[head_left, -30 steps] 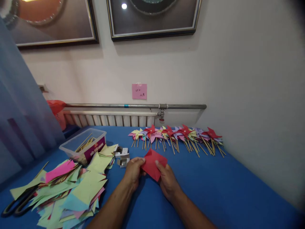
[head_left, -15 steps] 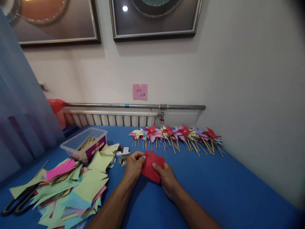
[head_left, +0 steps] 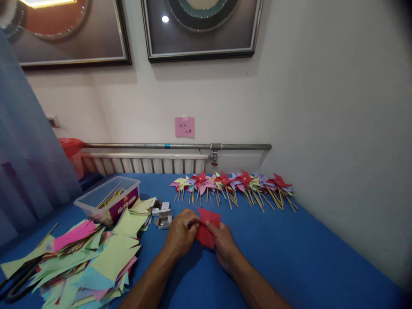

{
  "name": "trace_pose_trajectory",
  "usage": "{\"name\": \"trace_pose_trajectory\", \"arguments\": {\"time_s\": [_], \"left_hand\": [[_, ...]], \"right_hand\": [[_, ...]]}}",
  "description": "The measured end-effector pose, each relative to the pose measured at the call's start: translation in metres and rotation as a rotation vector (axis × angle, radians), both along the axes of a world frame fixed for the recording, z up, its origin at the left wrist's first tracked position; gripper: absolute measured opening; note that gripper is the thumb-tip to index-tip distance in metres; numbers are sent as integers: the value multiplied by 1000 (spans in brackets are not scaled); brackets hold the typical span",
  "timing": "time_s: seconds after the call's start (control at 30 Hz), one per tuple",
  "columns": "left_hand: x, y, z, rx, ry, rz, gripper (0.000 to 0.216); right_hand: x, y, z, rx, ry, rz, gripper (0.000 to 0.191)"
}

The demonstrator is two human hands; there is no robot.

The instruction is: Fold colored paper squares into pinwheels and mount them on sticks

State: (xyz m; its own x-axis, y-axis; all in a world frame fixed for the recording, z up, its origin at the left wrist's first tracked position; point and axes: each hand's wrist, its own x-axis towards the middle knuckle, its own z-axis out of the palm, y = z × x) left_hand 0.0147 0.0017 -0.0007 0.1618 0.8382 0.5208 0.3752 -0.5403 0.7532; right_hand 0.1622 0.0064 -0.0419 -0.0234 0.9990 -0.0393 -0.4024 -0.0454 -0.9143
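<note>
L hand [head_left: 180,232] & R hand [head_left: 223,243] (2 total) pinch red paper [head_left: 208,226].

Red paper square [head_left: 208,226]; blue tablecloth [head_left: 289,253]; multicoloured pinwheels [head_left: 231,185]; pink note [head_left: 184,127].

A red paper square [head_left: 208,234], creased and tilted with 1 corner up, hangs just above the blue table [head_left: 289,257], pinched between left hand [head_left: 181,234] and right hand [head_left: 224,245].

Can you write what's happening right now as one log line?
left hand: pinches red paper | right hand: pinches red paper | beside: paper pile, small box | behind: pinwheels on blue table
</note>
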Motion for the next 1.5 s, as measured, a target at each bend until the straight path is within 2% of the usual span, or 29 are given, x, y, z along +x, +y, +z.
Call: {"name": "trace_pose_trajectory", "arguments": {"time_s": [0.27, 0.47, 0.57, 0.67, 0.8, 0.9, 1.0, 1.13, 1.37, 1.5], "left_hand": [[-3, 0, -5, 82, 194, 10, 27], [-1, -4, -5, 165, 334, 76, 26], [1, -8, -2, 156, 355, 75, 26], [2, -10, 5, 82, 235, 35, 24], [2, -6, 8, -164, -110, 110, 14], [1, 1, 3, -422, -251, 94, 18], [1, 7, -5, -560, -332, 45, 23], [1, 10, -10, -614, -379, 45, 26], [5, 10, -7, -607, -422, 85, 26], [7, 9, -6, -612, -437, 84, 27]], "right_hand": [[2, 0, -2, -8, -34, 4, 36], [2, -3, 2, -44, -26, 68, 36], [4, 1, -2, -54, -82, -12, 32], [9, 7, -4, -30, -221, -101, 26], [14, 11, -4, 81, -289, -76, 32], [14, 13, -7, 116, -333, -73, 36], [12, 15, -12, 129, -346, -42, 37], [11, 14, -11, 129, -345, 18, 37], [11, 4, 2, 100, -320, 45, 36], [10, 7, -2, 102, -323, 46, 38]]}}
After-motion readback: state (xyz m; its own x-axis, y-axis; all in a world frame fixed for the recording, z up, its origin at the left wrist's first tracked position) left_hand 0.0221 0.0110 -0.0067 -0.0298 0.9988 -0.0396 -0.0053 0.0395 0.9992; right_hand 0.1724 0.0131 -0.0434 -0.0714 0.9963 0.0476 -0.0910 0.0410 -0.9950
